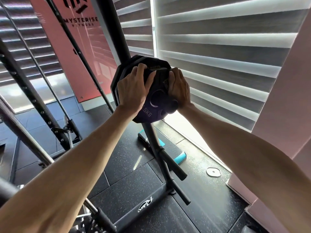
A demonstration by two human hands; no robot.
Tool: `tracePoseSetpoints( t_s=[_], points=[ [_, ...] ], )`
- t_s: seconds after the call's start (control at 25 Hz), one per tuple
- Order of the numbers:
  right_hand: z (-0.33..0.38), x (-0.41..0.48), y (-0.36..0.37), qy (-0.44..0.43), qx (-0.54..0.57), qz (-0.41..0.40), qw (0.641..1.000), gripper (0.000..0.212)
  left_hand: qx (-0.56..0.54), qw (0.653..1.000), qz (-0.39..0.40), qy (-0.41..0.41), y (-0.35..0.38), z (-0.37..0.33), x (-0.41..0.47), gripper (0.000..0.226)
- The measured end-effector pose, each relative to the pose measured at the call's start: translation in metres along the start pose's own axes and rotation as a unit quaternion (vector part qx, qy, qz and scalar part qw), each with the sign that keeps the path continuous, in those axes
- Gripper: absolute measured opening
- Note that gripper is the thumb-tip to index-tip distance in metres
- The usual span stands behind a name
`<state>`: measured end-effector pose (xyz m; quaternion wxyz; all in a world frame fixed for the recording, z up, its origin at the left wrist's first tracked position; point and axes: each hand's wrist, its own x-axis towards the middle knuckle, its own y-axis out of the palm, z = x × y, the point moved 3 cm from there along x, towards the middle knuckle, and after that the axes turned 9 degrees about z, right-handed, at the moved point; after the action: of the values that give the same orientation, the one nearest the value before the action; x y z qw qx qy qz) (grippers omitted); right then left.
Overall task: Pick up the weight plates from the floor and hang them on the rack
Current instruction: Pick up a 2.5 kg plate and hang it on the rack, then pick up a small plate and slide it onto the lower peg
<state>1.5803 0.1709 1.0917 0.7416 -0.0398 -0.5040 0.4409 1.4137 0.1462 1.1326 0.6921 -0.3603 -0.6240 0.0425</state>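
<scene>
Hands grip weight plate against rack's hung plates.

Weight plate matt black rubber-like coating; rack matt dark painted metal; floor speckled black rubber tiles; blinds soft translucent cloth.

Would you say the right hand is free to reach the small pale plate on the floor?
Probably not yet: the right hand grips the black weight plate up at the rack. Nothing covers the small pale plate below, though.
</scene>
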Motion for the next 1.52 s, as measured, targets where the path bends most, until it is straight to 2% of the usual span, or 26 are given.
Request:
tracePoseSetpoints(
  t_s=[0.12,0.24,0.36,0.44,0.6,0.68,0.8,0.92,1.04,1.28,1.4,1.52],
  points=[
    [-0.008,0.002,0.0,-0.028,-0.093,-0.019,0.995,0.03,0.015,0.999,-0.009,0.033,-0.003,-0.001,-0.009,0.039],
    [0.008,0.007,-0.017,-0.041,-0.03,-0.088,0.995,0.024,0.022,0.997,-0.022,0.073,-0.016,-0.003,-0.009,0.031],
    [0.051,0.017,-0.03,-0.108,-0.042,-0.093,0.989,0.021,0.014,0.997,-0.009,0.075,-0.041,0.005,-0.007,0.025],
    [0.088,0.024,-0.029,-0.136,-0.045,-0.059,0.988,0.023,0.013,0.998,-0.003,0.063,-0.059,0.027,-0.011,0.025],
    [0.182,0.017,0.007,-0.232,-0.018,0.034,0.972,0.023,0.003,1.0,-0.005,-0.012,-0.098,0.099,-0.042,0.025],
    [0.235,-0.005,0.048,-0.265,-0.002,0.115,0.957,0.023,-0.009,0.999,0.015,-0.052,-0.119,0.141,-0.078,0.024],
    [0.309,-0.062,0.13,-0.269,-0.032,0.254,0.928,0.023,0.005,0.985,0.102,-0.137,-0.153,0.215,-0.159,0.023],
    [0.383,-0.141,0.22,-0.261,-0.072,0.401,0.875,0.027,0.029,0.938,0.214,-0.27,-0.2,0.299,-0.264,0.017],
    [0.455,-0.23,0.297,-0.261,-0.068,0.504,0.82,0.029,0.042,0.875,0.289,-0.386,-0.258,0.367,-0.373,0.017],
    [0.586,-0.419,0.4,-0.34,-0.037,0.623,0.703,0.03,0.038,0.731,0.395,-0.555,-0.381,0.461,-0.573,0.024],
    [0.62,-0.493,0.438,-0.338,-0.039,0.691,0.637,0.028,0.005,0.654,0.422,-0.628,-0.419,0.492,-0.662,0.021],
    [0.644,-0.553,0.476,-0.339,-0.041,0.74,0.579,0.028,-0.015,0.6,0.434,-0.672,-0.438,0.507,-0.736,0.022]
  ],
)
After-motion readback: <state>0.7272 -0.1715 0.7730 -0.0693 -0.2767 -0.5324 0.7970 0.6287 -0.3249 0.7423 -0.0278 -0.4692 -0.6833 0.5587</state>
